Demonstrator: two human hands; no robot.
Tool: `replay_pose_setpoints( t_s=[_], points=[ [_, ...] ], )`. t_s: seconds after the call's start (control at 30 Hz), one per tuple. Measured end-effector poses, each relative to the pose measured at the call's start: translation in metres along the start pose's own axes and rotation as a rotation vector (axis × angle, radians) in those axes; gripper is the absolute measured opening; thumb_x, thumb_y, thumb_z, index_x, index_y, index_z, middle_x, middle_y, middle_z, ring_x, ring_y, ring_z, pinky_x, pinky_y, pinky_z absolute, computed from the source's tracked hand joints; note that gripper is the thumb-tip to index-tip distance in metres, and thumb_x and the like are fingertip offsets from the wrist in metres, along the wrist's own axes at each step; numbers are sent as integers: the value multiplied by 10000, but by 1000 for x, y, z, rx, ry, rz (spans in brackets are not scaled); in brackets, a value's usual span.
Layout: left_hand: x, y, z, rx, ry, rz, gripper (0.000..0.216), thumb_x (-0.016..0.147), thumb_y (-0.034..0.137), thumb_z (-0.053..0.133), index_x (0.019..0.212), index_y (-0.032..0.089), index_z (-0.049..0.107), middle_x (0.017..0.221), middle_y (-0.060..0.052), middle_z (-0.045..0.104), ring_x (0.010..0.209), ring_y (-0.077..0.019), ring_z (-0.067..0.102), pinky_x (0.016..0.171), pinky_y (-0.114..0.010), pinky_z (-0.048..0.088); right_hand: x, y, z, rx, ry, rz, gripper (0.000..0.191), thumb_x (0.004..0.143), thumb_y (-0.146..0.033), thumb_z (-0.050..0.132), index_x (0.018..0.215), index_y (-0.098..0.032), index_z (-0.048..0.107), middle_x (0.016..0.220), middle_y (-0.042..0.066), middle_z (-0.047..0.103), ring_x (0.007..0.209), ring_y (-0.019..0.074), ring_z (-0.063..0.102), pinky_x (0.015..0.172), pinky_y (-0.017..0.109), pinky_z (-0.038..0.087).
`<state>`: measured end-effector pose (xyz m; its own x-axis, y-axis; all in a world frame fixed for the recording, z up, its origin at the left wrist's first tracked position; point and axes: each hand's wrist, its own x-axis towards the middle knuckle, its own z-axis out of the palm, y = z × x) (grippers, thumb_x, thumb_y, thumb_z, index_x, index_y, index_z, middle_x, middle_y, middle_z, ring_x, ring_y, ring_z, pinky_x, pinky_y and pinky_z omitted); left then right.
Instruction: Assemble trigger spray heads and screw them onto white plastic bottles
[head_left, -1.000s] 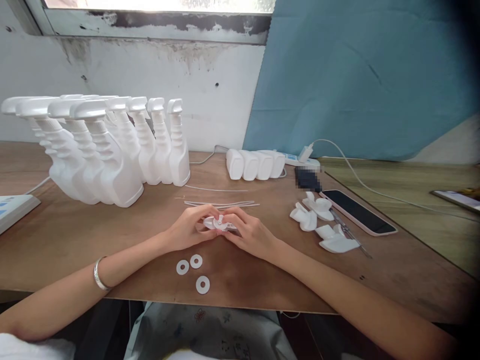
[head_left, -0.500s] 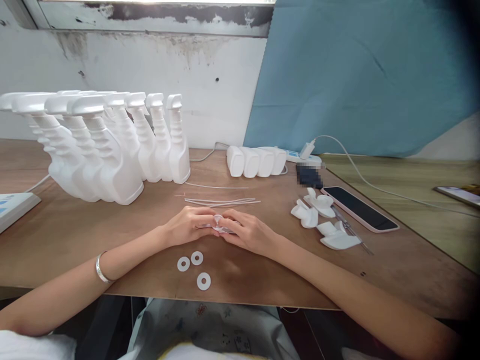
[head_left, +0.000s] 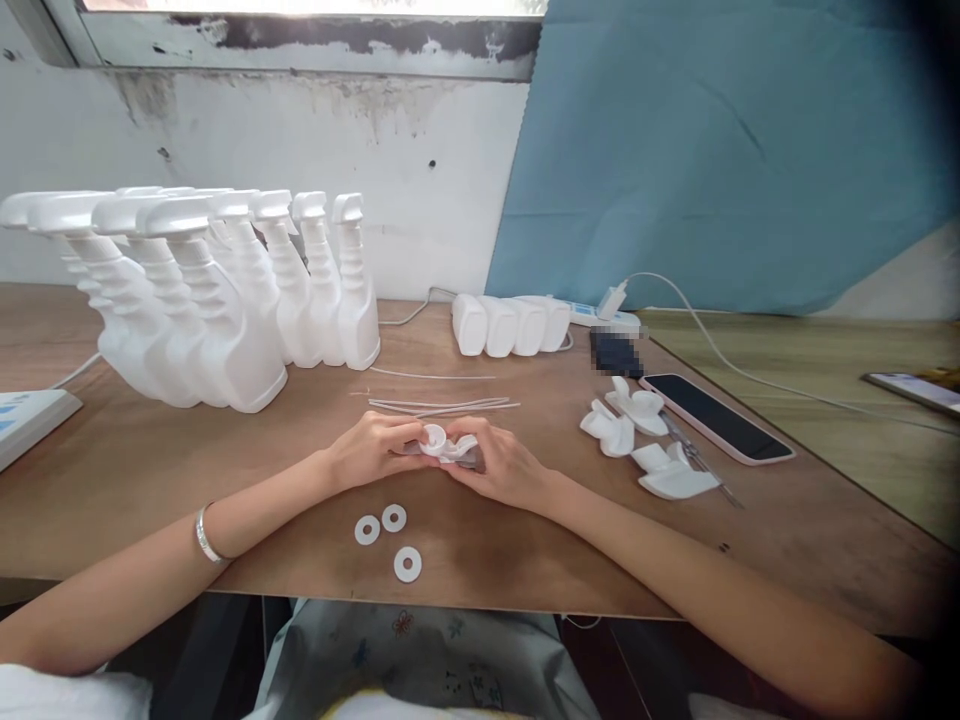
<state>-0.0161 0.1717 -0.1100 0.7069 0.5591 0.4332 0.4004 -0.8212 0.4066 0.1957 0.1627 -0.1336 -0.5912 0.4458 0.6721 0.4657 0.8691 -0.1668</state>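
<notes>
Between both hands, just above the brown table [head_left: 300, 540], is a white plastic spray trigger head [head_left: 452, 449], with a round open collar facing up at its left end. My left hand [head_left: 373, 446] is closed on the collar end, thumb and fingers pinching it. From the other side my right hand [head_left: 510, 462] grips its right end; the fingers cover part of its shape. Three flat white washers [head_left: 407, 564] lie nearer the table's front edge, below the hands. Beyond the fingers are several thin white tubes [head_left: 450, 404].
Several white spray bottles [head_left: 240, 360] stand at the back left. White empty-looking bottles [head_left: 499, 327] lie at the back middle. To the right are loose white trigger parts [head_left: 675, 472], metal tweezers-like tool [head_left: 701, 458], a phone [head_left: 716, 418] and a power strip [head_left: 585, 314].
My right fingers have shifted right and lifted off the middle of the trigger head, so more of it shows. Its collar now faces up more plainly. The left hand has barely moved.
</notes>
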Motion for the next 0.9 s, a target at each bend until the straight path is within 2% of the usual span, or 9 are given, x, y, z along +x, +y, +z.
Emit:
replay_pose_setpoints(
  t_s=[0.17,0.27,0.4,0.47,0.53,0.63,0.73,0.9],
  points=[
    [1,2,-1,27,-13,43,222,829,364,485,803,166,582,769,-48,625,655,-125,566,589,-209,407,2,-1,0,-2,-7,-28,248,800,-231,518,1005,-179,387,904,68,608,808,161,611,670,275,501],
    [0,2,1,64,1,22,226,817,387,496,838,172,561,802,-39,631,662,-126,571,595,-211,408,3,-1,-4,-68,28,-77,239,775,-240,536,976,-181,420,898,72,606,823,178,594,701,317,494],
    [0,4,6,96,27,-7,256,804,391,514,935,172,534,834,-33,638,696,-136,590,613,-216,418,3,-15,-9,-97,124,-250,257,735,-277,559,964,-185,490,978,95,599,970,222,550,804,388,467],
    [0,5,7,95,12,16,233,820,355,496,949,164,533,861,-47,635,730,-145,593,632,-222,425,4,-29,-10,-5,22,-382,264,762,-281,527,1010,-194,512,1036,77,606,1059,194,518,873,356,449],
    [1,5,7,89,12,21,221,822,351,492,925,161,542,865,-56,632,731,-148,590,640,-229,429,6,-45,-9,90,-184,-463,322,798,-309,489,1094,-185,511,1152,62,571,1169,162,441,962,321,398],
    [2,5,7,82,23,-16,248,796,388,526,898,163,543,863,-54,632,725,-152,587,644,-238,433,11,-62,-8,161,-433,-442,418,822,-357,472,1194,-165,476,1309,47,446,1278,160,297,1052,322,296],
    [3,5,6,52,24,-65,246,779,386,549,903,174,533,899,-44,631,765,-158,584,674,-248,437,14,-67,-7,182,-515,-383,450,821,-377,490,1234,-207,448,1340,35,408,1302,173,244,1075,371,246],
    [5,5,8,-9,45,-90,226,770,364,562,913,188,548,910,-31,610,782,-149,571,708,-250,437,12,-64,-4,186,-525,-334,397,853,-338,449,1232,-217,455,1317,44,437,1289,154,273,1078,373,246]
  ],
)
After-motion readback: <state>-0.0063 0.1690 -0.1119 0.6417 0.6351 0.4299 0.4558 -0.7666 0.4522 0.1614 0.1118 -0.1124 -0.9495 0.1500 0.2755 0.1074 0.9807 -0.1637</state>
